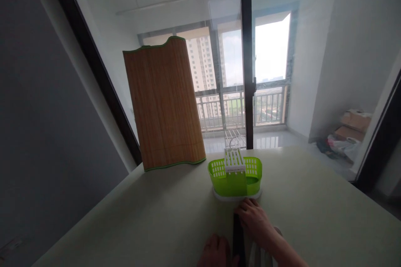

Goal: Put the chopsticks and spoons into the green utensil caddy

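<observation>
Dark bar (237, 233), one: kept at the near side of the bench (297, 200), far end touched by the right hand (250, 213); left hand (216, 250) set close beside. Whether either hand's fingers are clamped cannot be told. Green basket (230, 184), one: placed between bar and far edge; could be shoved by a forward slip. Wood-toned mat (166, 108), one: stood near far-left corner; could be toppled by a knock.
</observation>
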The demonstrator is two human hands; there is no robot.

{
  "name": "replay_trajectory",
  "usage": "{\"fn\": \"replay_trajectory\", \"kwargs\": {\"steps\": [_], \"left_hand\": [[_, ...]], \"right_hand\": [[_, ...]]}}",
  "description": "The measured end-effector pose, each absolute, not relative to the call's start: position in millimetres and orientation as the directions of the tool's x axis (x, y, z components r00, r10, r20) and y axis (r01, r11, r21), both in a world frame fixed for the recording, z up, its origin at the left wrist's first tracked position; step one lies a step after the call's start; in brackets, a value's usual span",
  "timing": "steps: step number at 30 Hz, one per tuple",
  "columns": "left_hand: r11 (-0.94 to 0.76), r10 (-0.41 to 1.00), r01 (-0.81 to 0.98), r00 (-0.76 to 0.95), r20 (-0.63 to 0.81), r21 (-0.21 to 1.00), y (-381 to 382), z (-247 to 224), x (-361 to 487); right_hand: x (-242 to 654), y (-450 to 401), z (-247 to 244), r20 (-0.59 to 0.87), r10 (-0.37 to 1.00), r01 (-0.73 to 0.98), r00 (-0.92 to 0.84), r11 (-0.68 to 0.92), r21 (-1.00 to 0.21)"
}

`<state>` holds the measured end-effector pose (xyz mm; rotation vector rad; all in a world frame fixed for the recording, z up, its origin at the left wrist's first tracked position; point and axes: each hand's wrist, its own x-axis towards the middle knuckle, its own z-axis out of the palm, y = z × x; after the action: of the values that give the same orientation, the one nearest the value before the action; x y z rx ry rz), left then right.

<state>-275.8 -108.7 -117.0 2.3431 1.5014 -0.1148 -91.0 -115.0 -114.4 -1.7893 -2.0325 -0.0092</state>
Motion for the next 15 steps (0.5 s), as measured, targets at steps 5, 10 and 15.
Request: {"fn": "replay_trajectory", "kwargs": {"steps": [5,10,15], "left_hand": [[-0.376,0.870,0.891,0.434,-0.233,0.254,-109.4,-121.8,-276.0],[-0.375,0.873,0.891,0.432,-0.227,0.254,-108.0,-120.6,-281.1],[-0.373,0.878,0.901,0.420,-0.230,0.221,-110.9,-112.6,-278.8]], "right_hand": [[-85.7,-117.0,-119.3,0.334,0.939,0.936,-0.086,0.191,-0.295],[-86.1,-118.9,-118.8,0.310,0.939,0.938,-0.150,0.234,-0.256],[-88.5,-120.8,-111.5,0.290,0.944,0.941,-0.159,0.234,-0.243]]}}
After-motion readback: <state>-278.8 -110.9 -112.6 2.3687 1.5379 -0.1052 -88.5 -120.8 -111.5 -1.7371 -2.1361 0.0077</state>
